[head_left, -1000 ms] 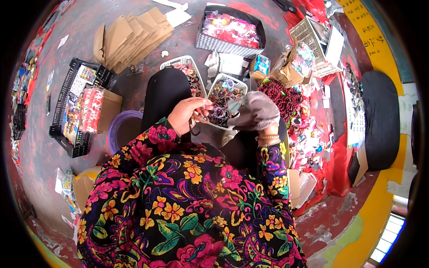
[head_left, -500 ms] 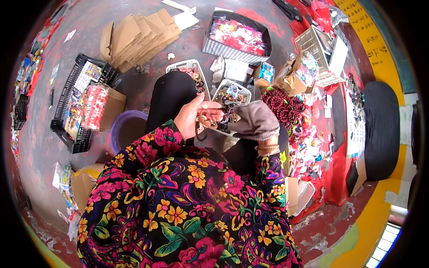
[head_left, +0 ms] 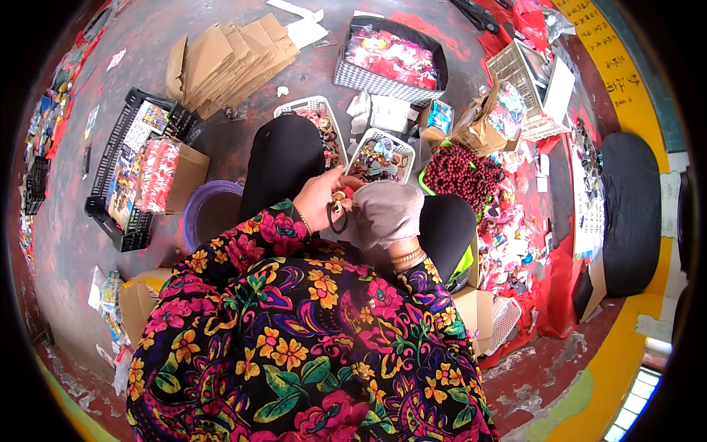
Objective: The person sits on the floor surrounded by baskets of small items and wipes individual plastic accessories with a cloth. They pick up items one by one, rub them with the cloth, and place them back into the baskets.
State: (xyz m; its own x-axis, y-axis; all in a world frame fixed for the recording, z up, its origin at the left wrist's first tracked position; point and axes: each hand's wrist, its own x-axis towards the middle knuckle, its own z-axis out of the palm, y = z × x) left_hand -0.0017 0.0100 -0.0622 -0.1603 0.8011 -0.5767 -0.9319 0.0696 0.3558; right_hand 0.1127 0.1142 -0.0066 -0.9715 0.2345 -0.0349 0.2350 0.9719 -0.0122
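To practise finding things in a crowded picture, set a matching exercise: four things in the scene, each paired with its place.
Things:
1. flattened cardboard
2. dark red beads
3. purple bucket
4. left hand

Places:
A. beside the person's left knee
B. far left floor
C. holding a small dark ring, touching the gloved right hand
D. right of the white baskets

Pairs: 1-B, 2-D, 3-A, 4-C

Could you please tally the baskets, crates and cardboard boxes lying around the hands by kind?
White baskets near the left hand and gloved right hand: 3
Black crate: 1
Checked bin: 1
Open cardboard boxes: 2
Total: 7
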